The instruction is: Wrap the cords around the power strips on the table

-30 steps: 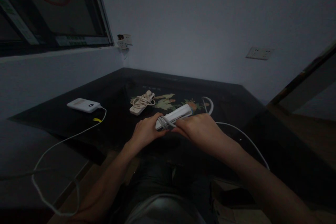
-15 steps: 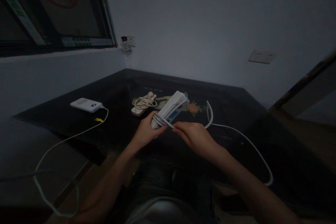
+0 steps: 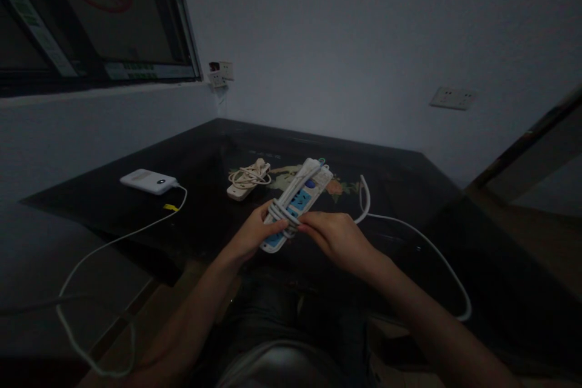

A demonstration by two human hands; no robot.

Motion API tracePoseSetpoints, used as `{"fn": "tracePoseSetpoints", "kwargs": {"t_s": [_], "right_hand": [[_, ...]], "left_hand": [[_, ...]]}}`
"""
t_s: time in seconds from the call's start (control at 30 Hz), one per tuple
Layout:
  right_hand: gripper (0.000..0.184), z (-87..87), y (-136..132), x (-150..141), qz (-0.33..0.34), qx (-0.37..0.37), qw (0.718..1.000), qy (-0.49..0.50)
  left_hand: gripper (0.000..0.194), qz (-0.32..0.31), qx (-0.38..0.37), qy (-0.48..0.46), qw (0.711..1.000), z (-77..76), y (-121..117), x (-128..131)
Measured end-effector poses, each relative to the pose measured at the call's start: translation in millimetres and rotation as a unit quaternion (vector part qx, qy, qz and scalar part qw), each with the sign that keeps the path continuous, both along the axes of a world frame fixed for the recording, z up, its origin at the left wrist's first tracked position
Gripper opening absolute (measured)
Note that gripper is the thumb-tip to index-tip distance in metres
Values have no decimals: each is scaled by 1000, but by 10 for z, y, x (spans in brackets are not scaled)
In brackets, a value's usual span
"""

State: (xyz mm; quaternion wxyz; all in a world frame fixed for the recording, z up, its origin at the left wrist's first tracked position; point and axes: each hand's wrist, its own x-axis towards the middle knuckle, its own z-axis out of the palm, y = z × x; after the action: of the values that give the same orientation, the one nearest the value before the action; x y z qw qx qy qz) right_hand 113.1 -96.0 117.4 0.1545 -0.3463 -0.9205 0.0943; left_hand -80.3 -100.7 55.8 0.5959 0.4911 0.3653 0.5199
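A white power strip with blue socket panels and a dark blue button is tilted in front of me, above the dark table. Its grey-white cord runs along the body and is wrapped around the near half in several turns. My left hand grips the strip's left side, thumb across the front over the wraps. At the right edge of the strip, my right hand pinches the cord between thumb and fingers. Beyond that hand the cord's loose part loops up and trails off to the right over the table.
Another power strip, its beige cord bundled on top, lies just left of centre on the dark table. A white device with a plugged-in cable is at the left, near a yellow tag. Wall sockets are behind.
The power strip has turned so its socket face and blue button now show more fully toward me. My right hand stays near the same place, still pinching the cord.
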Motion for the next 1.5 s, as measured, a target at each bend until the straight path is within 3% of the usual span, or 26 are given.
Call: {"fn": "tracePoseSetpoints", "kwargs": {"t_s": [0.37,0.6,0.77,0.9,1.1,1.37,1.5], "right_hand": [[21,-8,11,6,10,-27,999,-46],[21,-41,7,61,-17,-9,996,-83],[23,-119,24,79,-46,-26,997,-52],[25,-142,93,105,-22,-44,999,-7],[23,-198,201,189,18,-64,997,27],[19,-203,319,286,17,27,999,19],[23,-203,367,299,43,94,994,23]], "left_hand": [[60,-50,-29,-72,996,-83,-10,45],[52,-7,-55,-83,995,-108,-14,148],[62,-3,-104,-106,989,-143,-8,103],[67,-37,-115,-139,983,-162,1,47],[48,-41,-76,-172,981,-135,-36,-10],[33,-20,-139,-218,966,-133,-42,-47],[35,-13,-160,-257,953,-157,-60,-12]]}}
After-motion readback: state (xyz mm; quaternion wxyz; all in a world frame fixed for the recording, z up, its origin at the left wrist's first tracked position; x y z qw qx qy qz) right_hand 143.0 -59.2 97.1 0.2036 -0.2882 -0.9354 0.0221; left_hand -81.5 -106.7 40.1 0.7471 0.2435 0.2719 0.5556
